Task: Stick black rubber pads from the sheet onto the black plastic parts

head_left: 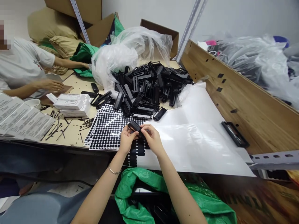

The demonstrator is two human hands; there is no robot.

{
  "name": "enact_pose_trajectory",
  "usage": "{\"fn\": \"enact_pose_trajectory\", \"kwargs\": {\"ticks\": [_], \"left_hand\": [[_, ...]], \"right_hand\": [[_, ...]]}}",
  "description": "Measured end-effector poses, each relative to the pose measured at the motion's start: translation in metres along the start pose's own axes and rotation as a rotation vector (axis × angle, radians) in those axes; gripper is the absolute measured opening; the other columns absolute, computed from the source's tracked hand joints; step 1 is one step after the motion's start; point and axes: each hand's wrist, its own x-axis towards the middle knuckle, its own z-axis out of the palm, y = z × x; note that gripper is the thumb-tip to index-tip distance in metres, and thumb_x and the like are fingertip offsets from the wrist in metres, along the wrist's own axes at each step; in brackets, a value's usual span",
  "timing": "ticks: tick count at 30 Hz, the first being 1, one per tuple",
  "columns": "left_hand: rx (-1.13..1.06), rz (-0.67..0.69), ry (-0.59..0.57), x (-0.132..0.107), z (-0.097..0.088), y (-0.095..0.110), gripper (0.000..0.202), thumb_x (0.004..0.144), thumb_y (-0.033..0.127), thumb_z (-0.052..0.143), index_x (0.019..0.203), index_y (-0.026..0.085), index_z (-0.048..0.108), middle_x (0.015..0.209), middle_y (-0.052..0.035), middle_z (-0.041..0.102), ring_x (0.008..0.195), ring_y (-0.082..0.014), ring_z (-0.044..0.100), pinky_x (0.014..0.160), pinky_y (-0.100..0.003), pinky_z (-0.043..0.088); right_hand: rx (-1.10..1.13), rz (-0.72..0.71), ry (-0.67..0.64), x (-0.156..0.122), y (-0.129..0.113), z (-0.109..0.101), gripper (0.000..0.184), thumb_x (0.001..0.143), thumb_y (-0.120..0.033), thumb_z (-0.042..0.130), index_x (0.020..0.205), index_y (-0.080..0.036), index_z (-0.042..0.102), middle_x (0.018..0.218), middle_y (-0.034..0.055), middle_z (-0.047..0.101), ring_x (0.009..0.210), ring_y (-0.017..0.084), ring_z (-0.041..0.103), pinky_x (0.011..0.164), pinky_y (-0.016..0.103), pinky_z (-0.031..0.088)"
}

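Note:
A small black plastic case [135, 125] is held between my two hands, above the near edge of the table. My left hand [126, 138] pinches its left end, and my right hand [151, 137] grips the right end with thumb and fingers. Just beyond lie sheets of round black stickers [106, 127], stacked at the left of my hands. Dark strips with scalloped edges [133, 158] lie below the hands on a white sheet [187, 140]. Farther back rises a heap of similar black plastic cases [149, 84].
At left, a person [21, 65] works beside white boxes [72, 104] and thin black scraps [62, 124]. Clear plastic bags [114, 59] lie behind the heap. A wooden board [233, 84] borders the right, with one case [234, 133] against it. A green sack [137, 177] stands below.

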Motion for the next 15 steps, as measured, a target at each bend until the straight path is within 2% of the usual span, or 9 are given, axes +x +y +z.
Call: {"fn": "enact_pose_trajectory", "kwargs": {"ticks": [10,15], "left_hand": [[-0.013,0.012,0.015,-0.001,0.0,0.0,0.051,0.052,0.033,0.088,0.087,0.018,0.055,0.078,0.0005,0.068,0.067,-0.0112,0.066,0.059,-0.02,0.056],[-0.005,0.013,0.011,0.0,-0.001,-0.001,0.049,0.052,0.032,0.088,0.085,0.018,0.055,0.075,0.001,0.068,0.066,-0.0111,0.065,0.058,-0.02,0.055]], "right_hand": [[-0.068,-0.053,0.072,-0.003,0.003,0.006,0.011,0.084,-0.025,0.055,0.074,-0.022,0.059,0.096,0.0062,0.063,0.094,0.02,0.061,0.08,0.034,0.054],[-0.039,-0.039,0.159,-0.006,0.007,0.011,0.014,0.079,-0.028,0.062,0.067,-0.021,0.057,0.084,0.0041,0.061,0.088,0.02,0.062,0.077,0.035,0.055]]}}
